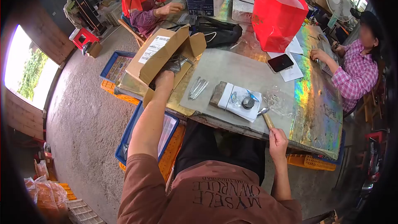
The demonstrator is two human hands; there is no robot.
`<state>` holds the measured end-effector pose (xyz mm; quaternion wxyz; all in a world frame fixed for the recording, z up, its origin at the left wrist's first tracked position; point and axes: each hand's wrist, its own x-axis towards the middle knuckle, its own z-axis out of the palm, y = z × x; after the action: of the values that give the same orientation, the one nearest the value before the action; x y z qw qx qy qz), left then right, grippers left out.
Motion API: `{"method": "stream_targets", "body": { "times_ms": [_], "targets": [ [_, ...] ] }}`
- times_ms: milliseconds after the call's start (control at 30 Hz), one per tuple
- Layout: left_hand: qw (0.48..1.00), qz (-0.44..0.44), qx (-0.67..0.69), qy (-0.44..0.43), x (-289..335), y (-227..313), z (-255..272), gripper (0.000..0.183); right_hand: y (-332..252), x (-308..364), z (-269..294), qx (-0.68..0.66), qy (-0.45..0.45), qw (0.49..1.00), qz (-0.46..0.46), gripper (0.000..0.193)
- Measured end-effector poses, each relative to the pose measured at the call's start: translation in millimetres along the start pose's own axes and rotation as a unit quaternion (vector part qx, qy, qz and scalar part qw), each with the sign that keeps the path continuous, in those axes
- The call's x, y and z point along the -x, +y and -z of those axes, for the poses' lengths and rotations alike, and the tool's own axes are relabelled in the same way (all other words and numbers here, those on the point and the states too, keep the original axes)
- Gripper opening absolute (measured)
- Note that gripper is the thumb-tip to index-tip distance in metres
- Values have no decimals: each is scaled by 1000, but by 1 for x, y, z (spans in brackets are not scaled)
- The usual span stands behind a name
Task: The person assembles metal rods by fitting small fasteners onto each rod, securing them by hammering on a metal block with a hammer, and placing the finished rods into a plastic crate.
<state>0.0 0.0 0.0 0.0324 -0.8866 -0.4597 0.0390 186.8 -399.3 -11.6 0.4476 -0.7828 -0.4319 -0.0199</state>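
My left hand (165, 79) reaches into an open, tilted cardboard box (154, 60) at the table's left side. Its fingers are hidden among dark and metallic pieces (176, 65) inside. At the table's front edge, my right hand (278, 139) is closed around the wooden handle of a small hammer (268, 120), whose metal head rests toward the tabletop. Just left of the hammer is a white pad (240, 110) carrying a dark round piece (248, 103) and small bits, beside a grey-brown block (218, 94). Several thin metal rods (198, 88) lie between the block and the box.
Small metal pieces (271, 98) are scattered right of the pad. Farther back stand a red bag (277, 16), a phone (280, 63) and a black bag (219, 32). One person (143, 4) sits far left, another (356, 70) at right. Blue trays (134, 128) sit below the table's left edge.
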Motion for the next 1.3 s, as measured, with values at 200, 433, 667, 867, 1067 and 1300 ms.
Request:
{"method": "stream_targets", "body": {
  "times_ms": [200, 433, 667, 867, 1067, 1300],
  "targets": [
    [998, 34, 46, 3, -6, 0, -5, 23, -1, 0, -1, -8, 2, 1000, -1, 10],
    [970, 41, 62, 233, -33, -11, -49, 22, 1, 2, -2, 2, -8, 1000, 3, 10],
    [978, -9, 49, 200, -30, -1, -43, 11, 0, 0, -4, 5, -1, 1000, -2, 10],
    [970, -65, 36, 229, -9, 8, -25, 7, -3, -1, -3, 9, -5, 1000, 4, 9],
    [870, -109, 167, 452, 11, 24, 2, 11, -4, -1, -2, -1, 15, 1000, 11, 9],
    [650, -15, 745, 150, 86, 75, 31, 10, -20, -5, -7, -6, 34, 998, 49, 8]
  ]
}}
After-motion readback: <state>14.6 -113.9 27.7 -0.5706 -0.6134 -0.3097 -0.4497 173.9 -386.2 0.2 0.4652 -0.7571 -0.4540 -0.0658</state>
